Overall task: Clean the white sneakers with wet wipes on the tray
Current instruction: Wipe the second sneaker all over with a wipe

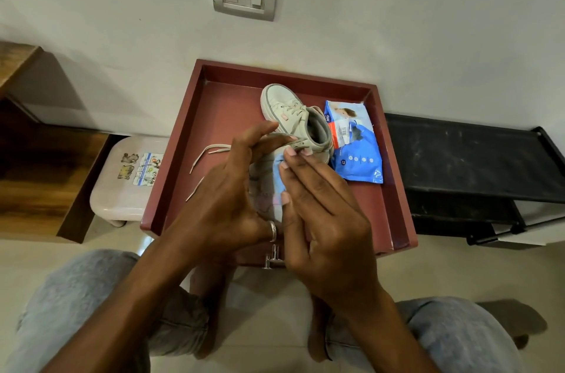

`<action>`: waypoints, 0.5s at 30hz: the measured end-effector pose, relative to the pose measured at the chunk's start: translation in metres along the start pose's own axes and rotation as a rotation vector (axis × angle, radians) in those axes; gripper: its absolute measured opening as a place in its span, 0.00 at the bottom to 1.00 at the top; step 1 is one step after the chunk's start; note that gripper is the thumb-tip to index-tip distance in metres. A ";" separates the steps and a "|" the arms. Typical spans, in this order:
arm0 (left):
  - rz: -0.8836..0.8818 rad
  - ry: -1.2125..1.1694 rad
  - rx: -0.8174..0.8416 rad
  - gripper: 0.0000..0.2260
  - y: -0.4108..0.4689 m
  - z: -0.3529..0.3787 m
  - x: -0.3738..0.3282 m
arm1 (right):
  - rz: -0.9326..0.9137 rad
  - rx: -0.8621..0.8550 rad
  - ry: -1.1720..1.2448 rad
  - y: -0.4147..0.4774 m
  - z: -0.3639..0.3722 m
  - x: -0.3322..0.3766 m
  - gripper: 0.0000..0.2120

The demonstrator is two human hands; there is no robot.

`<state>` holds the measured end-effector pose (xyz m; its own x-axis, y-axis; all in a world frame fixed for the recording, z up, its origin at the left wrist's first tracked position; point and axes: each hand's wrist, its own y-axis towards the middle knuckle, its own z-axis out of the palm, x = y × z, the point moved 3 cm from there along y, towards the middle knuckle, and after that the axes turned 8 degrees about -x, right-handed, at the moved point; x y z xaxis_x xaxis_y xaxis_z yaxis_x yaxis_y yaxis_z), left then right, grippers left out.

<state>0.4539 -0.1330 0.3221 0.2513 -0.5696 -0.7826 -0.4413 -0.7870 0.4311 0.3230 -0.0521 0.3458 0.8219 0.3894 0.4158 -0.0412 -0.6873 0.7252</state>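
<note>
In the red tray (pixel 226 109) by the white wall (pixel 122 36), the left hand (pixel 226 189) grips one white sneaker (pixel 263 186) with curled fingers. The right hand (pixel 321 210) presses a wet wipe (pixel 278 180) onto it with flat fingers. The other sneaker (pixel 284 103) and the wipes pack (pixel 357 152) fill the far right.

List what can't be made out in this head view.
All head view.
- Near sneaker: mostly hidden behind left hand and right hand.
- Wipe: only a blue strip shows beside the right hand.
- Wipes pack: print too small to read; far sneaker covers its left edge.
</note>
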 end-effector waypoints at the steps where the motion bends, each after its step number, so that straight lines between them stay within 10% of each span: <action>1: -0.002 0.001 -0.001 0.53 0.000 -0.001 0.000 | 0.012 -0.016 0.010 0.000 -0.001 -0.001 0.17; 15: 0.018 0.023 -0.019 0.52 0.003 -0.004 -0.005 | 0.384 -0.161 0.119 0.005 -0.016 -0.022 0.11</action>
<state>0.4548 -0.1334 0.3288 0.2637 -0.5888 -0.7640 -0.4298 -0.7808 0.4535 0.2958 -0.0542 0.3497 0.6587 0.1987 0.7257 -0.4273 -0.6951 0.5782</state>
